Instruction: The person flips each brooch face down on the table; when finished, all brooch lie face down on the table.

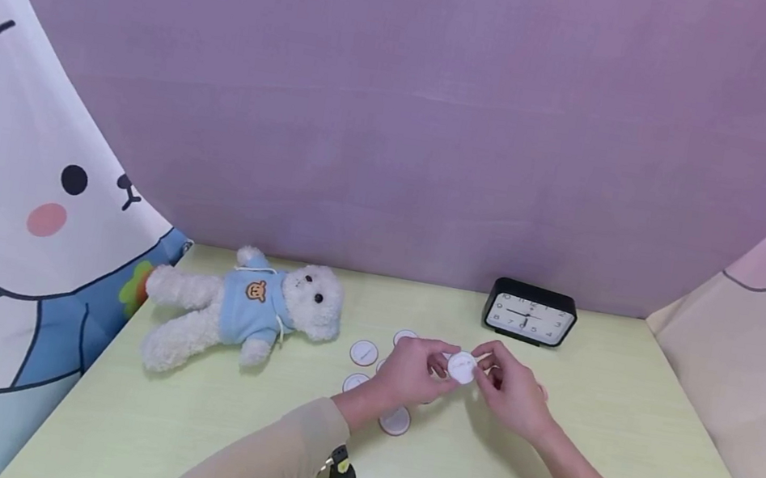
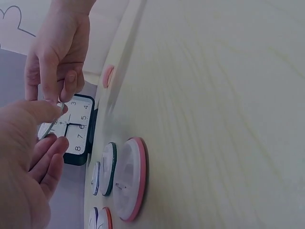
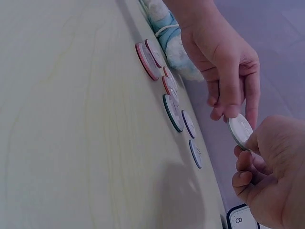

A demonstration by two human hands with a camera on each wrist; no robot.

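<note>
Above the table, a round white disc (image 1: pixel 461 367) with a pale green rim is held between both hands. My left hand (image 1: pixel 412 370) pinches one edge with thumb and fingers. On the opposite edge, the thumb and fingers of my right hand (image 1: pixel 514 392) grip it too. Its face bears a faint marking too small to read. Beneath and beside my left hand, several similar discs (image 1: pixel 364 353) with coloured rims lie on the table, some partly hidden by that hand. A pink-rimmed disc (image 2: pixel 108 76) lies apart, mostly behind my right hand in the head view.
A black desk clock (image 1: pixel 530 313) stands at the back right of the pale table (image 1: pixel 620 436). To the left lies a white plush bear (image 1: pixel 252 306) in a blue hoodie. A purple cloth (image 1: pixel 401 111) rises behind the table, with printed cloth at both sides.
</note>
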